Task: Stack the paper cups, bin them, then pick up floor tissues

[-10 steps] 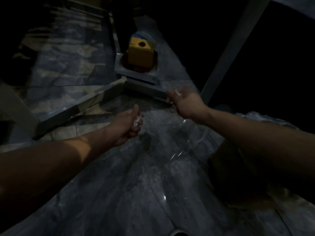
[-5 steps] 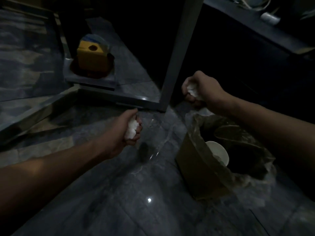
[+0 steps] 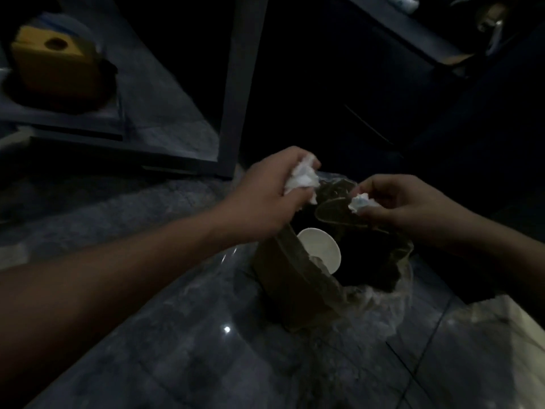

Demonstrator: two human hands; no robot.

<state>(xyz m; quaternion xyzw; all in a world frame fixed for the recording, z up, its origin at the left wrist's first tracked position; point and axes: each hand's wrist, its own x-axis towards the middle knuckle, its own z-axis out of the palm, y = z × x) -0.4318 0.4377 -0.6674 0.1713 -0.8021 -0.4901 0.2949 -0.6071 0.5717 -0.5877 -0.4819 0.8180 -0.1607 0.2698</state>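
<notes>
A brown bin lined with a clear plastic bag stands on the dark tiled floor. A white paper cup lies inside it against the left wall. My left hand hovers over the bin's left rim, closed on a crumpled white tissue. My right hand is over the bin's far rim, pinching a smaller white tissue wad between thumb and fingers. Both hands are above the bin's opening.
A yellow block with a round hole sits on a low dark platform at the upper left. A dark post rises just behind the bin. A dark shelf edge runs across the upper right.
Both hands have moved toward each other and over the bin, carrying their tissues. The view has swung right and closer to the bin.
</notes>
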